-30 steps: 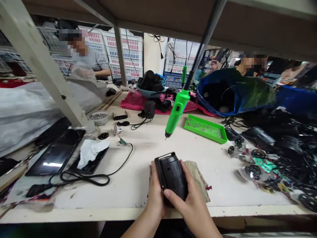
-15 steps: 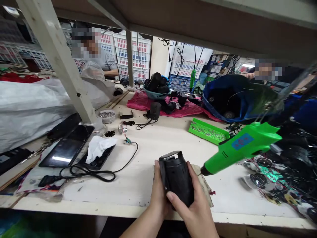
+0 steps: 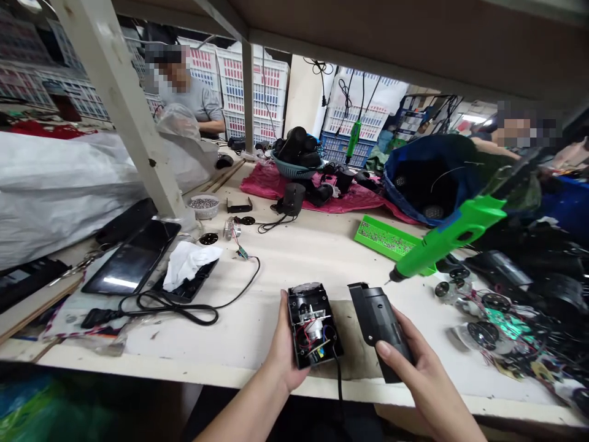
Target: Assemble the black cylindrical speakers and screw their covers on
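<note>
My left hand (image 3: 288, 350) is closed around an opened black housing half (image 3: 315, 325), its inside facing up. A small motor, red and blue wires and a yellow-blue part show within it, and a black cord runs down over the table edge. In my right hand (image 3: 416, 362) is the other black housing half (image 3: 383, 328), its curved outer side up, tilted and apart from the first. Under and between them lies a greyish cloth pad (image 3: 354, 344). A green electric screwdriver (image 3: 446, 239) hangs above and right of my right hand.
A green tray of screws (image 3: 386, 240) lies ahead. Loose parts (image 3: 510, 307) pile up on the right. At left are a phone (image 3: 133, 258), a corded circuit board (image 3: 242, 251) and a bowl of small metal pieces (image 3: 204, 207). Another person (image 3: 197, 101) sits behind.
The black housing has come apart into two halves, one in each hand. My right hand has moved right with its half. The hanging screwdriver has swung and turned.
</note>
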{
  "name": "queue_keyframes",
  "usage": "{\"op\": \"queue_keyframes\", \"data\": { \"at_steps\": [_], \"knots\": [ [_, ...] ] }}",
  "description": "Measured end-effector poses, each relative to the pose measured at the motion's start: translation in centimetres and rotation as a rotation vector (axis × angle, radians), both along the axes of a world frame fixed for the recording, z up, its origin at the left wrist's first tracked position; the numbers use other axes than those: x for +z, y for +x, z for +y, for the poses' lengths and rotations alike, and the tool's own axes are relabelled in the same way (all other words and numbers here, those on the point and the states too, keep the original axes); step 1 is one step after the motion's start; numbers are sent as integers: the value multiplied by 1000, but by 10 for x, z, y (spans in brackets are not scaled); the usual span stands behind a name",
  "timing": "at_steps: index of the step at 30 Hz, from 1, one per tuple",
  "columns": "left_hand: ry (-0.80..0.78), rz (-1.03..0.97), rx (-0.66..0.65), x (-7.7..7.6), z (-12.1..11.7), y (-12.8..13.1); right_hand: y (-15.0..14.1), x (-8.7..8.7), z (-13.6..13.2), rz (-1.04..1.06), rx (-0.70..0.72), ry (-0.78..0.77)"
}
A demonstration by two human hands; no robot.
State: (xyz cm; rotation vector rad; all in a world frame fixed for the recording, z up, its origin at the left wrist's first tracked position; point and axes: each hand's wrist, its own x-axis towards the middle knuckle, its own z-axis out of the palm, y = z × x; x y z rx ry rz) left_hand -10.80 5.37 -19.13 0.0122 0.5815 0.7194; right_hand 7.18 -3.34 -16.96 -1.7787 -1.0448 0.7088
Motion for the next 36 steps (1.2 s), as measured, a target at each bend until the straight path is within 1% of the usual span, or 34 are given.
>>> {"op": "queue_keyframes", "data": {
  "at_steps": [5,10,17,20,24,26,28,31,36],
  "knots": [
    [60,-31,10,3,0,-1,22,-8,-3,-67,-30,-61],
    [21,-5,18,4,-1,0,40,-15,0,-140,-174,-74],
    [-17,40,9,10,-5,1,97,-30,15,-413,-213,-154],
    [-1,15,24,9,-4,2,111,-38,21,-476,-227,-190],
    [-2,-46,46,4,-1,3,114,-49,24,-561,-226,-220],
    [3,-85,70,2,1,3,113,-52,25,-596,-226,-214],
    [17,-78,89,1,2,3,113,-54,25,-629,-220,-187],
    [-2,-3,80,3,2,4,111,-54,25,-677,-233,-103],
    [-32,99,60,5,0,7,102,-51,21,-730,-383,98]
  ]
}}
